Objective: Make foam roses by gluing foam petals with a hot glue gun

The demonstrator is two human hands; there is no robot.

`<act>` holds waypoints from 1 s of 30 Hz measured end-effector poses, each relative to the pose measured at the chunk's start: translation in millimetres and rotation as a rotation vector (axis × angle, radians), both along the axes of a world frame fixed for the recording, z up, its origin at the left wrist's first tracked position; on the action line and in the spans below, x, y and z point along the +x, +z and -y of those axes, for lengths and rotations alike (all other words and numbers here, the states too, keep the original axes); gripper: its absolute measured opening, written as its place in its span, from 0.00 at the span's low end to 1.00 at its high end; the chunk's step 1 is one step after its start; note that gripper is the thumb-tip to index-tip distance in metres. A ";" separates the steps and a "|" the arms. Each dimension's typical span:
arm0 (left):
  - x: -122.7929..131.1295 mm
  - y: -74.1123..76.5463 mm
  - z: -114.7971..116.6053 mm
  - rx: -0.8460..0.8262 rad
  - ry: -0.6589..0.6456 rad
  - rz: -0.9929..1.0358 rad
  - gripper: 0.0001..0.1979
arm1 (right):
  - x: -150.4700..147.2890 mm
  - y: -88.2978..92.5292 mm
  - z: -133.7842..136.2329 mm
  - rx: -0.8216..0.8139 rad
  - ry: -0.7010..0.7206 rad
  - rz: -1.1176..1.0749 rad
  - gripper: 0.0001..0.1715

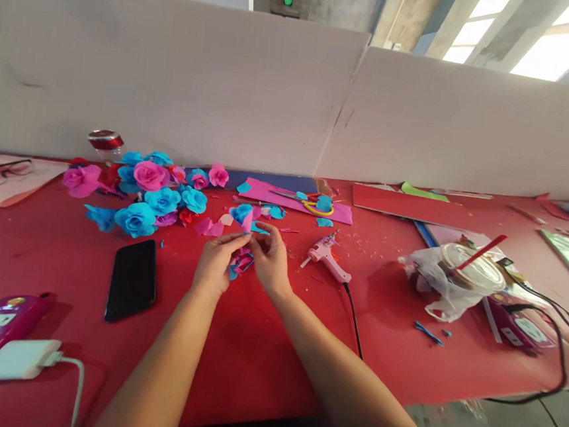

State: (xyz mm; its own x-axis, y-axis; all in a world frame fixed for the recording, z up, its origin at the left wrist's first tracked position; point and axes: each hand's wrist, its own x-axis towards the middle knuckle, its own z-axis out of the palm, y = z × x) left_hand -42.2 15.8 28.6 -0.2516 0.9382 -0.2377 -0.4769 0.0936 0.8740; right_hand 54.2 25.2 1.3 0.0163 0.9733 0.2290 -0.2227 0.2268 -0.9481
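Between my two hands, above the red table, is a small paper flower (242, 216) with blue and pink petals. My left hand (219, 259) pinches its base from the left. From the right, my right hand (269, 259) closes its fingertips at the same spot, with a blue petal at its fingers. Blue and pink paper scraps (243, 263) show below and between the hands. Loose pink petals (209, 227) lie just beyond my left hand. A pink glue gun (328, 257) rests to the right of my right hand. Finished paper roses (137, 218) are heaped at the left.
Yellow-handled scissors (317, 206) lie on pink paper (261, 191) behind my hands. A black phone (132, 280) and a purple power strip (0, 331) are at left. On the right stand a bagged lidded cup (472, 266), a second power strip (518, 327) and cables. A white partition (176, 84) borders the back.
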 end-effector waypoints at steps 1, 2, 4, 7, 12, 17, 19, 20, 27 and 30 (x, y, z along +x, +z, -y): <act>-1.9 0.2 -1.1 0.019 0.031 0.011 0.15 | 3.3 2.5 -1.3 0.028 -0.025 0.020 0.19; -4.4 0.1 -2.5 0.046 0.068 0.023 0.16 | 8.3 6.2 -2.8 0.060 -0.072 0.040 0.18; -11.1 -1.3 -5.8 0.106 0.164 0.030 0.15 | 21.5 16.1 -6.3 0.107 -0.219 0.063 0.13; -24.2 -6.3 -11.8 0.181 0.344 -0.067 0.13 | 41.3 29.8 -10.9 0.048 -0.370 0.123 0.10; -44.4 -15.0 -20.7 0.355 0.631 -0.443 0.06 | 46.7 24.7 -10.7 -0.055 -0.260 0.838 0.09; -51.9 -13.6 -21.7 0.365 0.666 -0.549 0.07 | 33.6 4.8 -8.9 -0.049 -0.086 1.301 0.14; -52.5 -12.6 -20.3 0.326 0.645 -0.528 0.08 | 34.7 5.2 -11.8 -0.052 -0.155 1.217 0.11; -52.6 -12.6 -19.7 0.303 0.625 -0.505 0.08 | 36.8 7.3 -13.8 -0.054 -0.207 1.130 0.12; -42.9 -15.3 -15.2 0.111 0.401 -0.288 0.14 | 43.8 16.2 -19.8 -0.125 -0.070 0.314 0.16; -28.6 -13.4 -10.4 0.068 0.255 -0.202 0.19 | 36.6 11.5 -17.3 -0.145 0.010 0.254 0.17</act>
